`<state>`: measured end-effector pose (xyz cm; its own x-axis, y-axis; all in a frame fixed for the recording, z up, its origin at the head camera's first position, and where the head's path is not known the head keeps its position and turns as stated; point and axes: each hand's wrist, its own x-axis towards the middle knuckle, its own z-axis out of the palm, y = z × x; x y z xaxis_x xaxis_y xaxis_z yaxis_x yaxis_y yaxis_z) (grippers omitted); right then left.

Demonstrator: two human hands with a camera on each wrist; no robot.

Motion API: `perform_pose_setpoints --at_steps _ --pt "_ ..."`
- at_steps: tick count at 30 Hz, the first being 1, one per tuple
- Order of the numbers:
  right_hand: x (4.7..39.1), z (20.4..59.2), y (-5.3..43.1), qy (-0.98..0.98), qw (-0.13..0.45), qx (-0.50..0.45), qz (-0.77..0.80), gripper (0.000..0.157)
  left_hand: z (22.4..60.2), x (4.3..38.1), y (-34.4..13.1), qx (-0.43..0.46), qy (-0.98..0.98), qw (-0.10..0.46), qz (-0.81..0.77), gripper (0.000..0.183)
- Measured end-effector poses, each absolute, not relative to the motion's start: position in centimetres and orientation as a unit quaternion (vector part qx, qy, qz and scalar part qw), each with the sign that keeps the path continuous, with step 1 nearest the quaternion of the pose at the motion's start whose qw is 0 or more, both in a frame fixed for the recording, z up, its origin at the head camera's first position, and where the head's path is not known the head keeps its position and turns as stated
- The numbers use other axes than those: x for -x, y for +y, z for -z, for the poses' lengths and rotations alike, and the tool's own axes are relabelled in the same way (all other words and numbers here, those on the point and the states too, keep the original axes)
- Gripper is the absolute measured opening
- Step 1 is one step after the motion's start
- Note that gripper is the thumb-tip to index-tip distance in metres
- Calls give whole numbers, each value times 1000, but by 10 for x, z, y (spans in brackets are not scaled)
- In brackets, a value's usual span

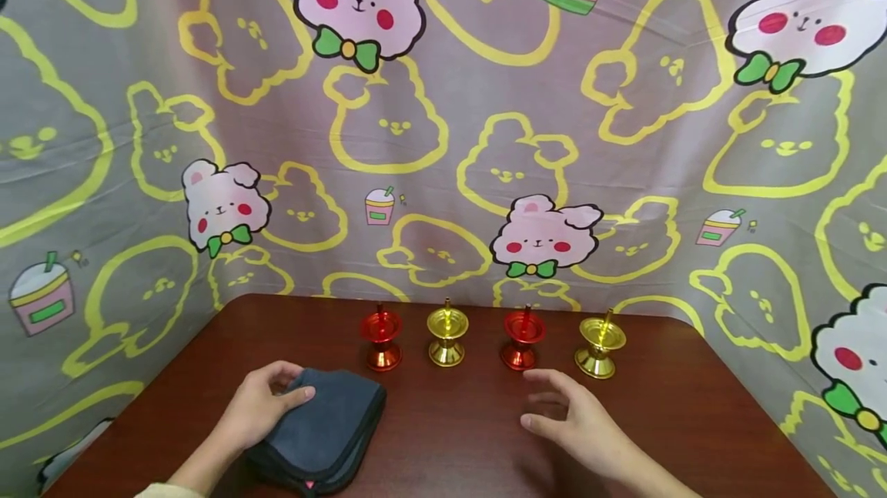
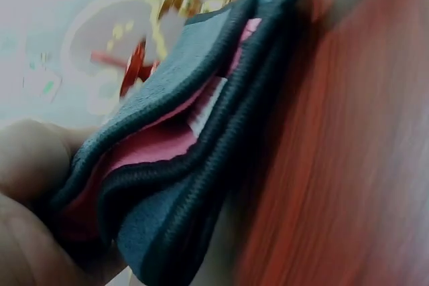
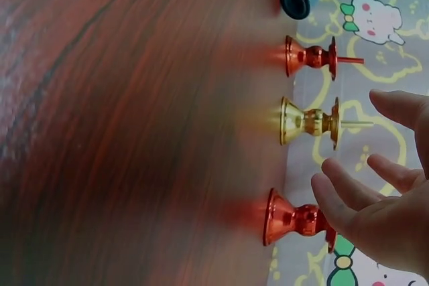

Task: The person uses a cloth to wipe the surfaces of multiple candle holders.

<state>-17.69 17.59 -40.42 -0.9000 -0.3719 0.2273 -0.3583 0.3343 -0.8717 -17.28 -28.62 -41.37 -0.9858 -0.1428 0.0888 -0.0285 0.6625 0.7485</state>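
My left hand [image 1: 256, 409] grips a folded dark blue-grey cloth [image 1: 333, 413], thumb on top at its left side. In the left wrist view, the cloth's layers [image 2: 157, 216] show black stitched edges, a pink inner face and a white label. My right hand [image 1: 578, 421] holds nothing; its fingers are spread and loosely bent over the table, in front of the right-hand red candle holder [image 1: 522, 340]. In the right wrist view, the fingers partly cover that same red holder [image 3: 285, 219]. The left-hand red candle holder [image 1: 383, 340] stands behind the cloth.
Two gold candle holders, one in the middle [image 1: 446, 336] and one at the right end [image 1: 600, 345], share a row with the red ones along the back of the brown wooden table [image 1: 443, 436]. A patterned curtain [image 1: 430, 198] hangs behind and at both sides.
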Motion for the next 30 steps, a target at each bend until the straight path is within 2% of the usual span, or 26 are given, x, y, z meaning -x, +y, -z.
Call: perform_pose_setpoints --at_steps 8,16,20,26,28,30 --pt "180 405 185 825 -2 211 524 59 419 190 -327 -76 -917 130 369 52" --pt "178 409 195 836 1 194 514 59 423 206 -344 -94 -914 188 347 52" --pt "176 412 199 836 -4 192 514 59 425 211 -350 -86 -924 170 332 56" --pt "175 413 203 836 -11 203 509 55 423 209 -354 -99 -951 119 268 80" --pt "175 413 205 849 -33 197 489 52 421 206 -352 -100 -958 121 242 86" --pt "175 413 207 870 -78 195 447 49 418 203 -348 -92 -962 135 219 89"
